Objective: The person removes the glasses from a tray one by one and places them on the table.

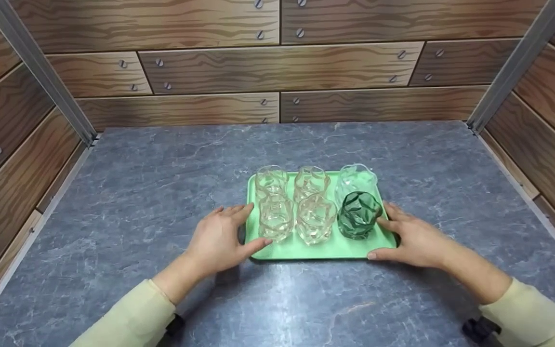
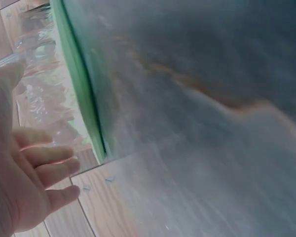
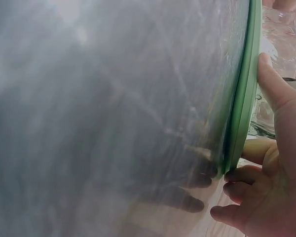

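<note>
A light green tray (image 1: 323, 251) lies on the table, bearing several faceted glasses in two rows. Most are clear, like the front-left glass (image 1: 276, 219); the front-right one is a dark green glass (image 1: 358, 217). Behind that one stands a pale glass (image 1: 354, 179), partly covered by it. My left hand (image 1: 218, 236) is at the tray's left side, fingers extended and thumb reaching over the front-left corner. At the opposite side my right hand (image 1: 415, 236) spreads around the front-right corner, thumb at the front rim and forefinger close to the dark green glass.
The grey marbled table (image 1: 171, 173) extends around the tray. Wood-patterned panels (image 1: 277, 70) enclose it at the back and both sides, with metal posts (image 1: 41, 72) at the rear corners.
</note>
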Available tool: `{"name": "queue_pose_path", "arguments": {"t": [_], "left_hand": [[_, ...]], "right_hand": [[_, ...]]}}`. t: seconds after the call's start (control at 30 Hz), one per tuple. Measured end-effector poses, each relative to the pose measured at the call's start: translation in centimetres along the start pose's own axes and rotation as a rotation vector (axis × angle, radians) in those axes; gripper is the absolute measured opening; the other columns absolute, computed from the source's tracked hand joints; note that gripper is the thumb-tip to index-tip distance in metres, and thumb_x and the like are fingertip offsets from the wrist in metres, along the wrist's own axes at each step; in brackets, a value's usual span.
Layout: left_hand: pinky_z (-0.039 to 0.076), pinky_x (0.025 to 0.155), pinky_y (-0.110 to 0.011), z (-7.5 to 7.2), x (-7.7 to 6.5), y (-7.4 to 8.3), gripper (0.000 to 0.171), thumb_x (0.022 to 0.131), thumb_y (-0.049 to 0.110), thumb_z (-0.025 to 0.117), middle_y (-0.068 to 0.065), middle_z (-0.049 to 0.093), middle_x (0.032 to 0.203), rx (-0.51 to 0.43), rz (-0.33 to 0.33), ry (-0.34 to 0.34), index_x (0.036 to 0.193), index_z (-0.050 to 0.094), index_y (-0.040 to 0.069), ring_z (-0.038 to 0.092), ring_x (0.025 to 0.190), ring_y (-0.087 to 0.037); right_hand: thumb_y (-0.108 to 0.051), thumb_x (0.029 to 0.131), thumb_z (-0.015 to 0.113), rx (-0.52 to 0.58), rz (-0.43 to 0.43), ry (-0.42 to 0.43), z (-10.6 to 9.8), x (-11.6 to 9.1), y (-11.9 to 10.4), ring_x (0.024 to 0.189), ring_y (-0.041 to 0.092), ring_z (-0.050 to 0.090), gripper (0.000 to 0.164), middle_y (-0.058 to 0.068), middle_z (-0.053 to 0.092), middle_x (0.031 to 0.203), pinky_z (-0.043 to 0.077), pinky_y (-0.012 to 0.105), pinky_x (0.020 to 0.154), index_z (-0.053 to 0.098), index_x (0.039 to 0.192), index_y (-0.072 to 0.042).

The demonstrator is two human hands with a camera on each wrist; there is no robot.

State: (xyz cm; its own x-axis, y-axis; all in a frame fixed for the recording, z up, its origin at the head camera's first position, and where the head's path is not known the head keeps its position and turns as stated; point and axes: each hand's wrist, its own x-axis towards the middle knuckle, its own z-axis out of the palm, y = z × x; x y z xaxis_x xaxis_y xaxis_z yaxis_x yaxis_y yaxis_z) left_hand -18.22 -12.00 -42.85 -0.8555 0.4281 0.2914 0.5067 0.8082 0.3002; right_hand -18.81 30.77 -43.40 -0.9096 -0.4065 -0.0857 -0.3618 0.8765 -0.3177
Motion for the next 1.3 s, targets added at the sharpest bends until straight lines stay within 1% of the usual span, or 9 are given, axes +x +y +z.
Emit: {"name": "queue_pose_path", "arguments": {"t": [0.1, 0.2, 0.33, 0.43, 0.53, 0.63, 0.8, 1.0, 1.3], "left_hand": [[0.053, 0.105, -0.058, 0.0, 0.5, 0.4, 0.085, 0.089, 0.063, 0.078, -0.016, 0.072, 0.132, -0.076, -0.007, 0.100, 0.145, 0.063, 0.002, 0.070, 0.119, -0.037], [0.059, 0.096, -0.057, 0.3, 1.0, 0.8, 0.083, 0.084, 0.061, 0.084, -0.015, 0.075, 0.127, -0.136, -0.035, 0.164, 0.143, 0.066, 0.005, 0.072, 0.113, -0.038], [0.059, 0.096, -0.054, 1.1, 1.7, 1.1, 0.084, 0.080, 0.057, 0.090, -0.015, 0.075, 0.127, -0.226, -0.079, 0.212, 0.141, 0.067, 0.004, 0.071, 0.114, -0.038], [0.058, 0.102, -0.049, 1.5, 2.1, 1.4, 0.087, 0.078, 0.054, 0.093, -0.016, 0.072, 0.133, -0.313, -0.123, 0.206, 0.142, 0.066, 0.002, 0.069, 0.120, -0.035], [0.054, 0.108, -0.045, 1.7, 2.3, 1.8, 0.092, 0.076, 0.052, 0.095, -0.015, 0.067, 0.140, -0.409, -0.190, 0.168, 0.146, 0.062, 0.002, 0.065, 0.128, -0.033], [0.049, 0.114, -0.044, 2.0, 2.5, 2.3, 0.098, 0.073, 0.052, 0.096, -0.015, 0.062, 0.146, -0.504, -0.257, 0.133, 0.150, 0.058, 0.003, 0.059, 0.136, -0.032], [0.041, 0.120, -0.046, 2.3, 2.6, 2.9, 0.103, 0.072, 0.049, 0.097, -0.011, 0.059, 0.152, -0.610, -0.337, 0.105, 0.155, 0.052, 0.005, 0.052, 0.143, -0.031], [0.039, 0.121, -0.047, 2.8, 2.6, 3.2, 0.105, 0.074, 0.042, 0.098, -0.008, 0.056, 0.155, -0.672, -0.359, 0.111, 0.158, 0.047, 0.004, 0.053, 0.143, -0.031], [0.045, 0.117, -0.043, 3.3, 2.8, 3.5, 0.094, 0.076, 0.033, 0.098, -0.011, 0.060, 0.151, -0.641, -0.367, 0.147, 0.153, 0.053, 0.002, 0.058, 0.135, -0.031]], "right_hand": [[-0.084, 0.081, 0.068, 0.002, 0.005, -0.005, 0.0, 0.0, 0.0, 0.152, 0.055, 0.026, 0.116, 0.031, 0.024, 0.168, 0.027, 0.072, 0.119, 0.052, 0.150, 0.007], [-0.087, 0.080, 0.065, 0.002, 0.011, -0.012, 0.1, 0.0, 0.0, 0.152, 0.055, 0.026, 0.118, 0.031, 0.023, 0.168, 0.026, 0.072, 0.119, 0.052, 0.150, 0.007], [-0.088, 0.079, 0.064, 0.002, 0.020, -0.020, 0.1, 0.0, -0.1, 0.152, 0.055, 0.025, 0.119, 0.030, 0.022, 0.169, 0.025, 0.073, 0.119, 0.052, 0.151, 0.006], [-0.088, 0.079, 0.064, -0.001, 0.021, -0.019, 0.1, 0.0, -0.2, 0.152, 0.055, 0.025, 0.119, 0.029, 0.022, 0.169, 0.025, 0.073, 0.119, 0.052, 0.151, 0.005], [-0.088, 0.079, 0.064, -0.002, 0.018, -0.019, 0.1, 0.0, -0.2, 0.152, 0.055, 0.025, 0.119, 0.029, 0.022, 0.169, 0.026, 0.073, 0.119, 0.052, 0.151, 0.005], [-0.088, 0.079, 0.064, -0.003, 0.019, -0.017, 0.1, 0.0, -0.2, 0.152, 0.056, 0.026, 0.118, 0.029, 0.022, 0.169, 0.026, 0.073, 0.118, 0.052, 0.152, 0.005], [-0.088, 0.079, 0.064, -0.002, 0.017, -0.014, 0.1, 0.0, -0.1, 0.151, 0.056, 0.027, 0.118, 0.029, 0.022, 0.169, 0.026, 0.074, 0.118, 0.051, 0.152, 0.005], [-0.087, 0.080, 0.064, 0.005, -0.002, -0.008, 0.1, 0.0, -0.1, 0.151, 0.056, 0.027, 0.118, 0.031, 0.023, 0.168, 0.026, 0.073, 0.118, 0.051, 0.151, 0.007], [-0.088, 0.079, 0.064, -0.003, 0.008, -0.005, 0.1, 0.0, -0.1, 0.151, 0.056, 0.028, 0.119, 0.030, 0.023, 0.168, 0.027, 0.073, 0.118, 0.052, 0.151, 0.006]]}}
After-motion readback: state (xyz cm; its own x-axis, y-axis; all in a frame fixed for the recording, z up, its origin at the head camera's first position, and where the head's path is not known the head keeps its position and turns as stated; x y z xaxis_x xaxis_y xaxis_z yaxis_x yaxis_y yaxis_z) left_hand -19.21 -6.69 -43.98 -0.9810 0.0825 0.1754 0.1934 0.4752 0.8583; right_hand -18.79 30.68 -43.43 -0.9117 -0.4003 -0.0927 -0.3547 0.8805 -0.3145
